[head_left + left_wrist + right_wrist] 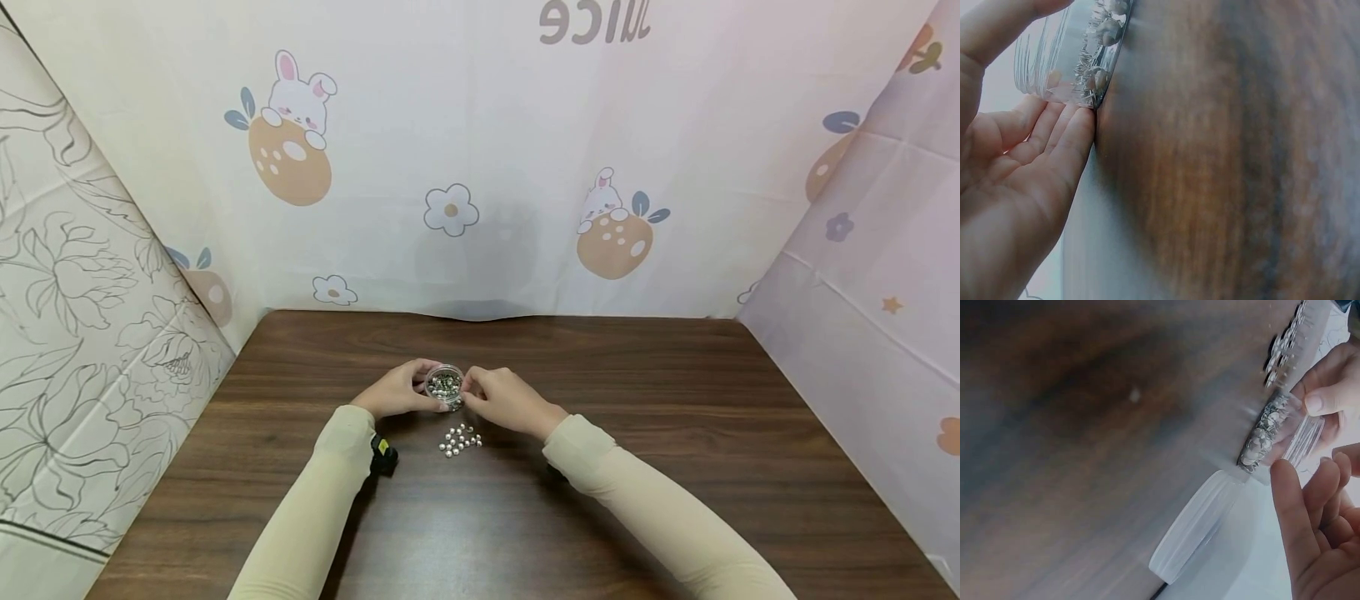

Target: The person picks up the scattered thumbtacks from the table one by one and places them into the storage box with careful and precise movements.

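Note:
A clear round jar (444, 383) with a threaded mouth holds many silvery round-headed thumbtacks (1263, 434). My left hand (397, 392) grips it from the left, thumb on the near side and fingers behind, as the left wrist view shows close up. At the jar's right side is my right hand (510, 402), its fingertips bunched right at the rim and one finger (1291, 494) extended along the wall. I cannot tell whether a tack is between the right fingertips. Loose thumbtacks (459, 442) lie scattered on the table just in front of the jar.
A translucent white screw lid (1188, 528) lies on the table beside the jar, seen in the right wrist view. The wooden table (637, 367) ends at a printed curtain (480, 150) at the back. Similar cloth hangs at both sides.

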Motion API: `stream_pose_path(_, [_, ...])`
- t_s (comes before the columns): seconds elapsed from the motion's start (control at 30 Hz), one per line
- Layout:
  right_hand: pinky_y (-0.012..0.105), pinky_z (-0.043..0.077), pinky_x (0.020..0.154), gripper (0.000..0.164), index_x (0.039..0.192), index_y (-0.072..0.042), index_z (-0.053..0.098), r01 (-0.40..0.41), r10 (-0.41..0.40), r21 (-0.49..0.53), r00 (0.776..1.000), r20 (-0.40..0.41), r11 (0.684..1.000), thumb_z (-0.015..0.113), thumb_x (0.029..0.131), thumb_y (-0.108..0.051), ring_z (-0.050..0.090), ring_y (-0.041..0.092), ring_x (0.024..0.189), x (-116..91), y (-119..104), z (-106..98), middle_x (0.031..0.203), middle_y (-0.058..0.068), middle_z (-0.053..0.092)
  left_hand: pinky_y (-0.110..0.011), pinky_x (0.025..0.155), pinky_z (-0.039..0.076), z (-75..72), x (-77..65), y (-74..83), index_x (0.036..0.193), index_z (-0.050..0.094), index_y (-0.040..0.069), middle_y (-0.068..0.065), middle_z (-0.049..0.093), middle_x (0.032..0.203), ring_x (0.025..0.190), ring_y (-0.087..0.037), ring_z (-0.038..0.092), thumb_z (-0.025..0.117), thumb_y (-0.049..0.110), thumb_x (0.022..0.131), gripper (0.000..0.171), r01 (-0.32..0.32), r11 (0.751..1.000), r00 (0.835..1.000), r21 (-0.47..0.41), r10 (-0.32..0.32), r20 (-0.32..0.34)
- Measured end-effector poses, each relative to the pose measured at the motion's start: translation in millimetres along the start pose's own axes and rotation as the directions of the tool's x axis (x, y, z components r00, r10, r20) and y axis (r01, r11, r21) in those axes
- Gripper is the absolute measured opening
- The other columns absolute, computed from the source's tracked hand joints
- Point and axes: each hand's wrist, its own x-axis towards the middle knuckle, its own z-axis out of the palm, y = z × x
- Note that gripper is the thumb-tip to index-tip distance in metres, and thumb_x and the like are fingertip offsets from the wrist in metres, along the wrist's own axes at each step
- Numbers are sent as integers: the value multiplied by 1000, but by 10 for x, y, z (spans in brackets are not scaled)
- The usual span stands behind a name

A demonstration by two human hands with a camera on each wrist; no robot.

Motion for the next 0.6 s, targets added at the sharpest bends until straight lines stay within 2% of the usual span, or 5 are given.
stream_pose_path(0.17, [22,45,52,5,87,-18,60,49,-49,-39,999,6,998,58,91,-21,46,3,56,-115,50,3,65,-10,53,-47,103,41,-10,-72,146,132,42,0,-18,53,126,116,-27,49,79,17,74,71,-30,999,999,-11,30,34])
stream_pose_path(0.3, [21,43,47,5,86,-19,60,35,-35,-10,997,65,999,58,91,-20,44,2,50,-199,91,3,61,-9,52,-48,104,40,-35,-142,289,131,42,-4,-22,53,126,116,-31,48,78,14,75,69,-44,999,998,-17,45,54])
stream_pose_path(0.47, [20,43,48,5,86,-19,61,22,-24,19,989,144,1000,59,90,-18,45,0,50,-264,97,8,59,-10,53,-49,103,40,-37,-168,319,130,42,-5,-23,54,124,115,-32,49,78,15,74,69,-58,998,997,-8,59,43])
stream_pose_path(0.6, [19,43,47,5,84,-19,63,38,-41,20,984,174,999,60,88,-17,45,0,51,-283,89,21,59,-10,53,-49,104,40,-38,-167,318,130,42,-5,-23,54,124,115,-32,49,79,15,74,69,-58,998,997,-3,58,45])
